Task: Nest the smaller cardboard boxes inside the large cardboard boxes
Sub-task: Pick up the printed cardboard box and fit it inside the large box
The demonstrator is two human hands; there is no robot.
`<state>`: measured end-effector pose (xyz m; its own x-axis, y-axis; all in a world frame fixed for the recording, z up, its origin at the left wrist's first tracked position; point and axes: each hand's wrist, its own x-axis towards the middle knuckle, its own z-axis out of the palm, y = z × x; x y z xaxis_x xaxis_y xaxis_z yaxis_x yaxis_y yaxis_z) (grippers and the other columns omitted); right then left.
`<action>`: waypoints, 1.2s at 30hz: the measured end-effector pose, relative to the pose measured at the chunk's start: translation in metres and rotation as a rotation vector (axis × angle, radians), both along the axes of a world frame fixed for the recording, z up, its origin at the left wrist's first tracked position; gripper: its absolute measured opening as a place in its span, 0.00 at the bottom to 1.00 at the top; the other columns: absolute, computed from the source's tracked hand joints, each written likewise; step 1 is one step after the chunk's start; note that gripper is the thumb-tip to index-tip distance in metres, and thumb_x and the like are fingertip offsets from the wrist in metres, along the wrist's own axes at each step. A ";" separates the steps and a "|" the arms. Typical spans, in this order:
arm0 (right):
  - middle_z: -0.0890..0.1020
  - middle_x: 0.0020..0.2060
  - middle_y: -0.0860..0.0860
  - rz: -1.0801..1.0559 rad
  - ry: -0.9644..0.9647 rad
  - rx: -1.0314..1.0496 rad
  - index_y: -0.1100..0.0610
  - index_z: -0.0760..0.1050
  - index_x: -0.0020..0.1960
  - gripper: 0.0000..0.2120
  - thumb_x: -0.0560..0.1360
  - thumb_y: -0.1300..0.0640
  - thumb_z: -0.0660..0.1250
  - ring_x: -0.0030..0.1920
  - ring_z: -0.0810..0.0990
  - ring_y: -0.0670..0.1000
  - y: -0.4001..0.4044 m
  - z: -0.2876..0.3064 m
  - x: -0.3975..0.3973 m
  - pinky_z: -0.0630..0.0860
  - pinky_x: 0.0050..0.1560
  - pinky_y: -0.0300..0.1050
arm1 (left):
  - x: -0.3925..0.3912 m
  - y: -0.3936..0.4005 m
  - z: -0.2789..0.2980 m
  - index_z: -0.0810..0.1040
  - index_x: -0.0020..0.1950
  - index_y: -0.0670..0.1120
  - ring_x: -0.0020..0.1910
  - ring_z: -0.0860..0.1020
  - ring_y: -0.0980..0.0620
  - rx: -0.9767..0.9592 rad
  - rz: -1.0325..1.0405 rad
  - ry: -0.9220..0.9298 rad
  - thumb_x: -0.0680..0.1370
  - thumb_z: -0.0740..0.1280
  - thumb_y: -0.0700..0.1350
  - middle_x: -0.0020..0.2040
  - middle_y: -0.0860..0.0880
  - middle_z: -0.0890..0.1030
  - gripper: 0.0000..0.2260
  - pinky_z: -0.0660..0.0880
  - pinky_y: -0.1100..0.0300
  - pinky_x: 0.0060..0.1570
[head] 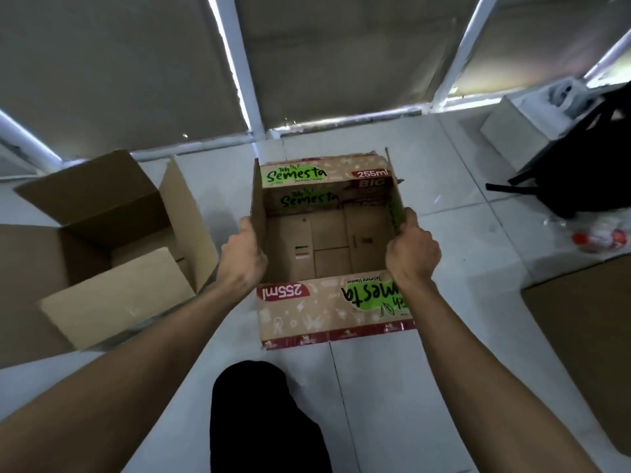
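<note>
The printed box (327, 240) sits upright, mouth up, long axis left to right. Left hand (243, 254) and right hand (411, 249) grasp its side flaps.

Printed cardboard box (327, 240): far flap carried "Teh Semesta" on a green patch, with small script beneath too blurred to read, and "255ml" on a red band. Far inner wall repeated "Teh Semesta" and showed "BIG" in red. Near flap, seen upside down, read "255ml", "Jasmine Flavour" and a partly hidden "Semesta". Plain brown box (102, 240): no legible markings.
</note>
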<state>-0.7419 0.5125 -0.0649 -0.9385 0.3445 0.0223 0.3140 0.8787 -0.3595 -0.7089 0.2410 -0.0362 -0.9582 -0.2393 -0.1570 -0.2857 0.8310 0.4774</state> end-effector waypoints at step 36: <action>0.75 0.30 0.46 1.266 0.482 -0.458 0.55 0.72 0.68 0.16 0.82 0.62 0.58 0.29 0.73 0.46 -0.467 0.284 0.277 0.69 0.28 0.42 | 0.552 -0.358 0.290 0.67 0.63 0.38 0.33 0.77 0.41 -0.701 0.939 0.563 0.73 0.64 0.35 0.42 0.39 0.81 0.19 0.69 0.55 0.32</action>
<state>-0.4644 0.0454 0.2193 -0.5466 -0.6404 0.5396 -0.8124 0.2493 -0.5271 -0.1573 -0.1174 0.2538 -0.2735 -0.7175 0.6407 -0.7946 0.5439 0.2698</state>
